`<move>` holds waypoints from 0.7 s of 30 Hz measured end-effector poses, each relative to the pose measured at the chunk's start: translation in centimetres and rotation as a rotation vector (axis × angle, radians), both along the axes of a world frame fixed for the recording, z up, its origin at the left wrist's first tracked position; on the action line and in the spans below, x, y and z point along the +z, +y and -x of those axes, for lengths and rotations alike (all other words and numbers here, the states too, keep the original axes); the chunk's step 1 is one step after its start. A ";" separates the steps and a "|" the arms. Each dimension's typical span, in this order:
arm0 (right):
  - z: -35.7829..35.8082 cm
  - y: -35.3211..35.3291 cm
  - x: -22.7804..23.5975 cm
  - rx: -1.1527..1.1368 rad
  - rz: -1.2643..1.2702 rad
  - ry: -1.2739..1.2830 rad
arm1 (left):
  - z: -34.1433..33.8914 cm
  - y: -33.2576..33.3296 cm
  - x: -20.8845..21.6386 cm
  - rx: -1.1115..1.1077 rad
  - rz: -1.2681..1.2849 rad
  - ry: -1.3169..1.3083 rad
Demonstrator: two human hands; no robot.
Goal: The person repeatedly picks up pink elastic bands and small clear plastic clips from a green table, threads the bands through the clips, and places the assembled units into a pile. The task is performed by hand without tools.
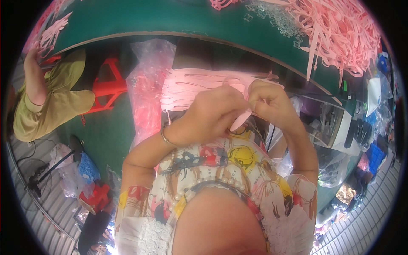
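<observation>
Close together in front of my chest, my left hand (219,106) and my right hand (271,103) are both closed on one pink strap (241,120). Its rounded end hangs below the fingers, and a loop of it curves up between the hands. My fingertips hide the spot where they pinch it. Just beyond my hands, a flat bundle of pink straps (182,87) lies side by side across my lap. A thin tie hangs from the bundle's left end.
A green table (140,19) runs across the far side, with a heap of pink straps (340,38) and clear plastic buckles (276,19) at right. Clear bags (148,80) stand left of my lap. Farther left are a red stool (111,87) and another person's arm (35,78).
</observation>
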State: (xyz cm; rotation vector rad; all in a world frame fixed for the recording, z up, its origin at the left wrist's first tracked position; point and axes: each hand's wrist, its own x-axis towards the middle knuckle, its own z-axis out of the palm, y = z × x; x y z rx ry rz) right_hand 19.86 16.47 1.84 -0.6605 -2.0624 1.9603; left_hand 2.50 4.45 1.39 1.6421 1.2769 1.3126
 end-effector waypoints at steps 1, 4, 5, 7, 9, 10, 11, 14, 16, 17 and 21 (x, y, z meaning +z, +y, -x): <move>0.0 0.0 0.0 -0.001 0.042 -0.014 | 0.5 0.2 -0.3 -0.034 0.069 -0.097; 0.3 0.0 0.4 0.009 -0.033 -0.008 | 0.4 0.2 -0.2 -0.038 0.332 -0.368; 0.4 0.1 0.5 0.019 -0.022 -0.016 | 0.2 0.1 0.0 -0.022 0.429 -0.456; 0.5 0.2 0.6 0.031 0.002 -0.032 | 0.0 0.0 0.0 -0.052 0.498 -0.428; 0.5 0.2 0.5 0.038 0.037 -0.065 | 0.1 -0.1 -0.1 -0.069 0.572 -0.409; 0.4 0.2 0.4 0.041 0.054 -0.082 | 0.2 -0.2 -0.1 -0.072 0.610 -0.404; 0.4 0.1 0.2 0.047 0.046 -0.064 | 0.4 -0.3 -0.2 -0.075 0.648 -0.398; 0.5 -0.1 -0.1 0.074 -0.041 0.006 | 0.8 -0.5 0.0 -0.134 0.769 -0.557; 0.8 0.1 0.0 0.126 -0.188 0.076 | 0.8 -0.7 0.9 -0.152 0.808 -0.708; 0.9 0.2 0.0 0.137 -0.206 0.112 | 0.8 -0.8 1.4 -0.162 0.826 -0.784; 1.3 -0.1 -0.4 0.112 -0.271 0.242 | 0.7 -0.8 1.5 -0.300 0.844 -1.069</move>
